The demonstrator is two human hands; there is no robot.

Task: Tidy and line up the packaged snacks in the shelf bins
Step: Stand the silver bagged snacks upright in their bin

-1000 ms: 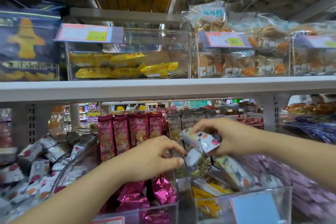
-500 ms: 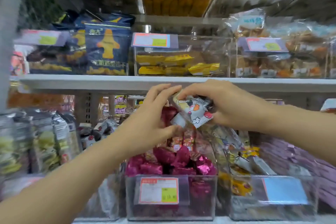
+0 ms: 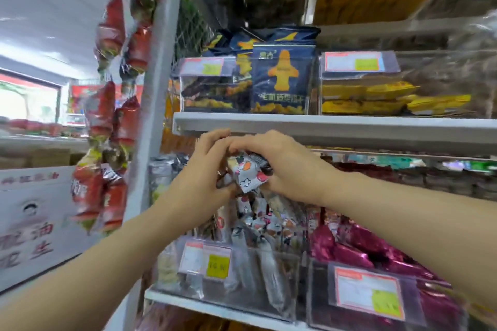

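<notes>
Nearest the camera, at the front of the lower shelf, a clear bin (image 3: pixel 269 275) of white cartoon-printed packets (image 3: pixel 265 219) is seen, with a yellow price tag (image 3: pixel 217 261) on its front wall. Just right of it, a second bin (image 3: pixel 320 298) is filled with magenta foil packets (image 3: pixel 357 247).

Above the left bin both arms are raised, and one white snack packet (image 3: pixel 248 173) is held in the air between them. It is pinched from the right by the curled fingers and thumb of the right grip (image 3: pixel 285 166). The left grip (image 3: pixel 204 169) is curled against its left edge, so both are judged to be grasping it. The packet is over its bin, not in it.

The step in hand is judged to be the return of a loose packet to its matching bin. For the next move, the packet would need to be turned upright, lowered among its fellows and set in line, face forward.

Farther back, dark blue bags (image 3: pixel 282 80) and yellow packets (image 3: pixel 390 97) are stocked on the upper shelf (image 3: pixel 349 129). At far left, red packets (image 3: pixel 113 126) are hung beside the upright.
</notes>
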